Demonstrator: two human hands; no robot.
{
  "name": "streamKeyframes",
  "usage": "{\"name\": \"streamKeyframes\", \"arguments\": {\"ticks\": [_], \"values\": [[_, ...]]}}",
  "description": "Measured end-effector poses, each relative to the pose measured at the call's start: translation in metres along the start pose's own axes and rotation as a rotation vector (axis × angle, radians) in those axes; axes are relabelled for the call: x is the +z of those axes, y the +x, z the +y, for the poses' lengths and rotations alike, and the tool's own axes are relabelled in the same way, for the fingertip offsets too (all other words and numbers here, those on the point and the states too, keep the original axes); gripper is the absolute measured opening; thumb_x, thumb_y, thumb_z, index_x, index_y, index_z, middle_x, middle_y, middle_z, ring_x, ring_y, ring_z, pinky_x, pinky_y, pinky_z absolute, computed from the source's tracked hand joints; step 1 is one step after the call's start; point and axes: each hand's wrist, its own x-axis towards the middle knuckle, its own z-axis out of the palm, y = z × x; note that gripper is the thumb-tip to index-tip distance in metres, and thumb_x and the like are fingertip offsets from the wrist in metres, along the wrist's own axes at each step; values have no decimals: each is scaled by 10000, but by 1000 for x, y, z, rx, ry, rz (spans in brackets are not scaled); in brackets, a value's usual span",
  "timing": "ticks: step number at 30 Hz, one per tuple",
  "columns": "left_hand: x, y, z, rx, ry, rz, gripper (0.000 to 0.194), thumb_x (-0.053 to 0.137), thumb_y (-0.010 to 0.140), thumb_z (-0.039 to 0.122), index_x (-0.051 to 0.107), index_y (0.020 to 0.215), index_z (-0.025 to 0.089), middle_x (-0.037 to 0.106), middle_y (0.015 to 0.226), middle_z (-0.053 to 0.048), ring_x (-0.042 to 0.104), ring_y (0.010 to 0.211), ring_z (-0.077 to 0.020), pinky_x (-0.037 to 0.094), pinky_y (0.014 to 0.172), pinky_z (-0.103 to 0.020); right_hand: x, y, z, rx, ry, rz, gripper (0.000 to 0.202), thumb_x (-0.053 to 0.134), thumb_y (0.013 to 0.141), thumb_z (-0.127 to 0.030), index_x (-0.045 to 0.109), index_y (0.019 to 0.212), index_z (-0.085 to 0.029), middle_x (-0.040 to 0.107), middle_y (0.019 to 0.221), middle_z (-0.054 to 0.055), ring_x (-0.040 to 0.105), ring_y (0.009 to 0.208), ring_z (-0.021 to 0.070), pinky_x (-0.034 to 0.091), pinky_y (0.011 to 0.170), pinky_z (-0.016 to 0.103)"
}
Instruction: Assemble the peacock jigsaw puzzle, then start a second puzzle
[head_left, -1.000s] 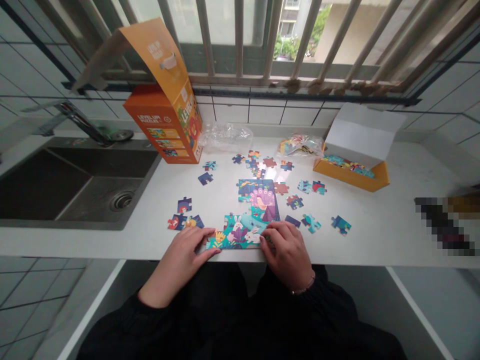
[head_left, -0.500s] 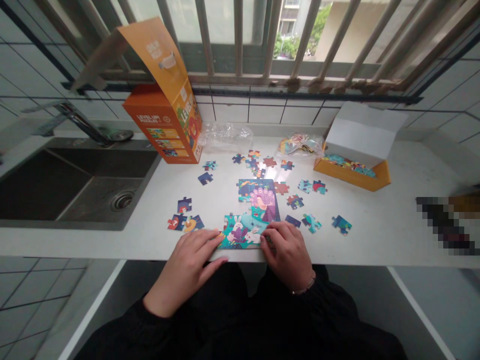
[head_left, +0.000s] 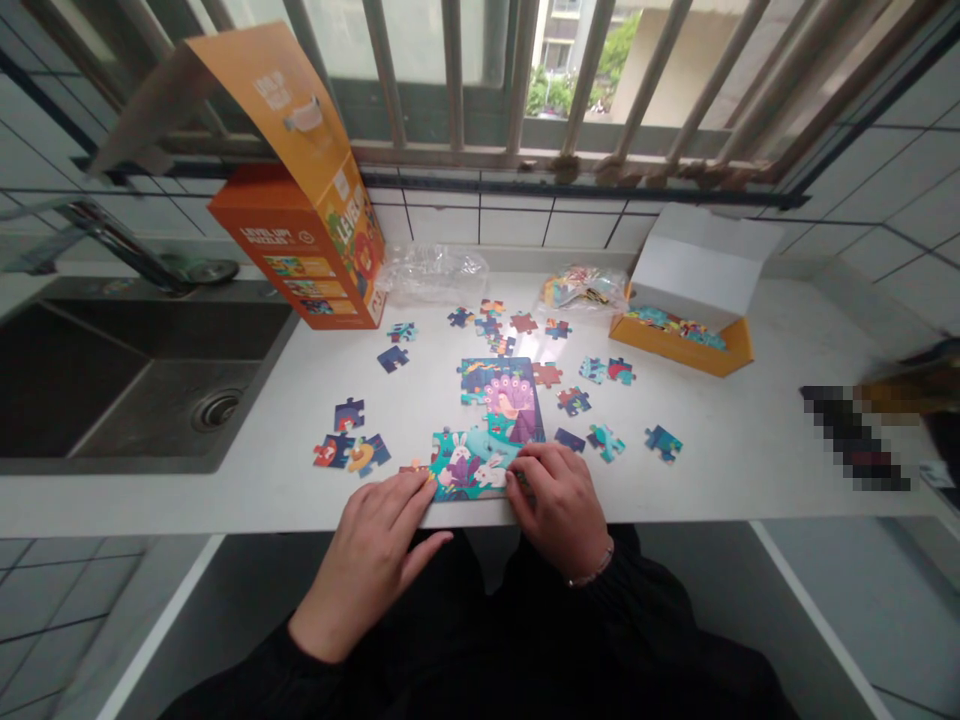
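Note:
A partly joined jigsaw puzzle (head_left: 480,455) with rabbits and a purple peacock lies near the counter's front edge. My left hand (head_left: 382,535) rests at its lower left side, fingers stretched out and thumb apart, fingertips touching the puzzle's edge. An orange-brown puzzle piece (head_left: 414,468) shows just beyond those fingers, partly covered. At the puzzle's lower right corner my right hand (head_left: 562,500) is bent, thumb and fingers closed on the edge, hiding that corner. Close to the right hand lie a dark blue piece (head_left: 570,439) and a teal piece (head_left: 606,441).
Several loose pieces (head_left: 352,435) are scattered around the puzzle. An orange puzzle box (head_left: 300,250) stands open beside the sink (head_left: 225,455). Behind are clear plastic packaging (head_left: 435,275), a bag of pieces (head_left: 583,288) and an open yellow box (head_left: 682,345) holding more pieces.
The view has turned a little to the right. My left hand sits slightly lower against the puzzle, uncovering the orange-brown piece. My right hand keeps its place at the corner.

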Motion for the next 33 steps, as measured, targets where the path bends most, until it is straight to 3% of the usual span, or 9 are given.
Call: {"name": "streamKeyframes", "arguments": {"ticks": [12, 20, 27, 33], "values": [[0, 1, -9, 19, -36, -41, 465, 684, 1043, 296, 605, 1495, 221, 681, 1513, -151, 670, 1337, -330, 512, 1126, -525, -3, 0, -3, 14, -10, -11, 56, 650, 1056, -253, 698, 1029, -241, 746, 1130, 67, 646, 1092, 266, 446, 966, 448], [3, 0, -8, 64, 18, -28, 445, 631, 1077, 293, 610, 1514, 213, 643, 1587, -136, 616, 1457, -319, 450, 1224, -547, -1, -3, -2, -2, -22, -15, 44, 669, 1055, -265, 712, 1051, -256, 761, 1144, 61, 652, 1091, 259, 433, 979, 451], [-5, 6, -26, 47, -125, -53, 374, 571, 1113, 270, 681, 1469, 282, 707, 1517, -83, 682, 1393, -264, 550, 1155, -492, -21, -5, 13, -135, -38, -184, 257, 812, 986, -357, 710, 1215, -302, 767, 1252, 40, 651, 1125, 270, 435, 956, 432], [-10, 24, -38, 76, -193, -48, 344, 522, 1126, 247, 755, 1370, 316, 764, 1427, -61, 744, 1291, -250, 593, 1099, -488, -27, -1, 18, -171, -43, -198, 91, 772, 1025, -327, 742, 1107, -300, 781, 1150, 24, 663, 1033, 222, 445, 908, 393]]}}
